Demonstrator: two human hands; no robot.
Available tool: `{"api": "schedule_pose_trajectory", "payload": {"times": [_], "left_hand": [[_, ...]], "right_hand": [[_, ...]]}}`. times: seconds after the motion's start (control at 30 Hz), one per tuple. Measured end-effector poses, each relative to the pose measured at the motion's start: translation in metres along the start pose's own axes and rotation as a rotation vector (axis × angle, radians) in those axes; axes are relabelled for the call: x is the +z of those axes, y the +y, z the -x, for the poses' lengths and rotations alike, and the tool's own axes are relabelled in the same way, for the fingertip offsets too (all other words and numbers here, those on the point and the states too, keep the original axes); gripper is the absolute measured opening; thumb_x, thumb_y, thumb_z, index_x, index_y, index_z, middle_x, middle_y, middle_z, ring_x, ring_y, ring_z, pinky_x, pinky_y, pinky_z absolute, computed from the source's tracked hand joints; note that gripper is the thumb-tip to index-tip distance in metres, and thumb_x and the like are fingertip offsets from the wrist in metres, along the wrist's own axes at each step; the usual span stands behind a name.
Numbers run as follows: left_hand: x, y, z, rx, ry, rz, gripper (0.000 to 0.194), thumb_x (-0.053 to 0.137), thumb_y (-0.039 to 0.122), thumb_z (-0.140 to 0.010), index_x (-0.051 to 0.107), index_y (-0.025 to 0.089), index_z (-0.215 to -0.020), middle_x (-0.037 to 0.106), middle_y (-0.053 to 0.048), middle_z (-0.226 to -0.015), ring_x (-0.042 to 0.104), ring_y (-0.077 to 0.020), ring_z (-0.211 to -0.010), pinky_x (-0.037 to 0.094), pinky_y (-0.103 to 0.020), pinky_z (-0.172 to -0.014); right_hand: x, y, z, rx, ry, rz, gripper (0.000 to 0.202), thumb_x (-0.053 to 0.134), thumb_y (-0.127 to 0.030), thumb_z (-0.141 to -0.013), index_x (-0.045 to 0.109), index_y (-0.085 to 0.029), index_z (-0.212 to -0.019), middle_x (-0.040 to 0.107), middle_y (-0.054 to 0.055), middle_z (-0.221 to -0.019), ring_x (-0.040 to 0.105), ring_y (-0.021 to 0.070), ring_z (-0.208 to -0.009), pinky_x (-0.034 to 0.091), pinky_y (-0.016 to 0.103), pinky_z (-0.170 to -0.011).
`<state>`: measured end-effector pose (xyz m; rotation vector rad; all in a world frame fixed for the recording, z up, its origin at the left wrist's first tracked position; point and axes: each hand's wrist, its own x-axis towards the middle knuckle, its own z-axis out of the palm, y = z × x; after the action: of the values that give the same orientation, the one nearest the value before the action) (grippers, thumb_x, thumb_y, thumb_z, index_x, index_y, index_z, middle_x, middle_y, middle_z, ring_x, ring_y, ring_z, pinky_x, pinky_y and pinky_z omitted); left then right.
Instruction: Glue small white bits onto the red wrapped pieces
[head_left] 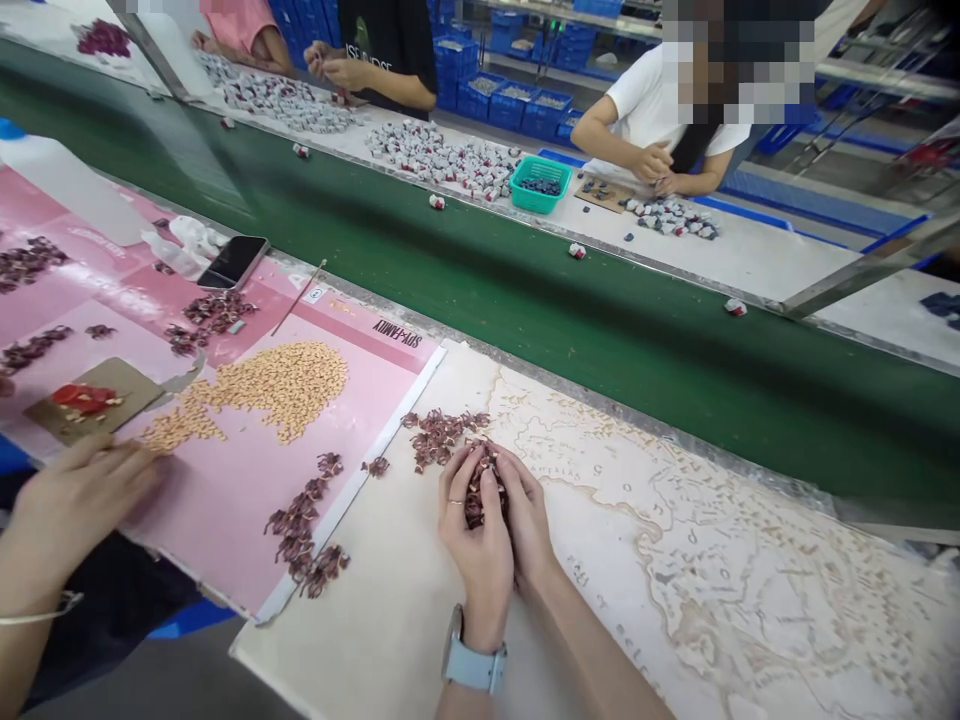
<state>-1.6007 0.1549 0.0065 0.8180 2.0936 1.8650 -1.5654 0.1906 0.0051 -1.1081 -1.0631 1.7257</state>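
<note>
My left hand [474, 530], with a ring and a light blue watch [474, 665], is cupped against my right hand [531, 520] over the map-patterned mat [600, 590]. Between the palms they hold a bunch of small dark red, spidery pieces [480, 495]. Just beyond my fingertips lies a loose pile of the same pieces [442, 435], with a single piece [376, 467] to its left. Another row of them [304, 525] runs along the edge of the pink mat [217, 530]. The undersides of both hands are hidden.
A co-worker's hand [90, 500] is at the left, beside tan beads [285, 380] and a small board [127, 395]. A phone [234, 262] and a large bottle [71, 185] lie behind. Across the green belt [480, 290], people work near a teal basket [540, 185].
</note>
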Motion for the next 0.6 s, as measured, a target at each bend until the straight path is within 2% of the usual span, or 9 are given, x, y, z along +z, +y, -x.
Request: {"api": "schedule_pose_trajectory", "payload": {"times": [0.07, 0.17, 0.3, 0.37, 0.47, 0.6], "left_hand": [[0.002, 0.009, 0.005, 0.005, -0.001, 0.002, 0.025, 0.058, 0.027, -0.099, 0.069, 0.019, -0.120, 0.064, -0.007, -0.131, 0.061, -0.0180, -0.126, 0.053, -0.041, -0.109], [0.007, 0.030, 0.022, 0.032, -0.027, -0.008, 0.023, 0.060, 0.025, -0.098, 0.071, 0.025, -0.118, 0.065, -0.002, -0.130, 0.063, -0.0131, -0.124, 0.054, -0.028, -0.106], [0.023, 0.060, 0.068, 0.057, -0.112, -0.007, 0.026, 0.060, 0.022, -0.096, 0.071, 0.034, -0.118, 0.066, 0.003, -0.130, 0.063, -0.0084, -0.124, 0.052, -0.019, -0.109], [0.037, 0.074, 0.102, 0.056, -0.172, 0.018, 0.026, 0.060, 0.023, -0.097, 0.070, 0.034, -0.118, 0.065, 0.003, -0.131, 0.064, -0.0080, -0.123, 0.053, -0.017, -0.107], [0.062, 0.094, 0.166, 0.045, -0.279, 0.056, 0.025, 0.059, 0.024, -0.098, 0.070, 0.034, -0.118, 0.065, 0.002, -0.131, 0.064, -0.0075, -0.122, 0.053, -0.015, -0.105], [0.096, 0.132, 0.280, 0.085, -0.430, 0.098, 0.025, 0.059, 0.022, -0.097, 0.070, 0.032, -0.117, 0.065, 0.001, -0.131, 0.064, -0.0081, -0.123, 0.053, -0.015, -0.106]], "right_hand": [[-0.006, -0.005, 0.005, 0.034, 0.025, -0.079, 0.036, 0.064, -0.049, -0.095, 0.077, -0.021, -0.113, 0.075, 0.010, -0.122, 0.069, 0.0303, -0.116, 0.054, 0.048, -0.107], [-0.022, -0.018, 0.021, 0.063, 0.066, -0.180, 0.034, 0.066, -0.050, -0.094, 0.078, -0.023, -0.111, 0.075, 0.010, -0.123, 0.070, 0.0303, -0.115, 0.055, 0.048, -0.105], [-0.067, -0.041, 0.056, 0.068, 0.148, -0.264, 0.032, 0.069, -0.050, -0.092, 0.079, -0.025, -0.110, 0.075, 0.009, -0.124, 0.070, 0.0307, -0.115, 0.054, 0.049, -0.107], [-0.101, -0.051, 0.077, 0.062, 0.205, -0.293, 0.032, 0.072, -0.050, -0.090, 0.079, -0.026, -0.110, 0.075, 0.009, -0.123, 0.069, 0.0316, -0.116, 0.054, 0.050, -0.107], [-0.164, -0.067, 0.115, 0.057, 0.315, -0.344, 0.035, 0.076, -0.052, -0.086, 0.080, -0.026, -0.108, 0.075, 0.010, -0.124, 0.069, 0.0335, -0.117, 0.054, 0.051, -0.107], [-0.268, -0.092, 0.185, 0.011, 0.456, -0.374, 0.042, 0.078, -0.057, -0.083, 0.081, -0.024, -0.109, 0.074, 0.011, -0.126, 0.068, 0.0337, -0.119, 0.049, 0.051, -0.112]]}}
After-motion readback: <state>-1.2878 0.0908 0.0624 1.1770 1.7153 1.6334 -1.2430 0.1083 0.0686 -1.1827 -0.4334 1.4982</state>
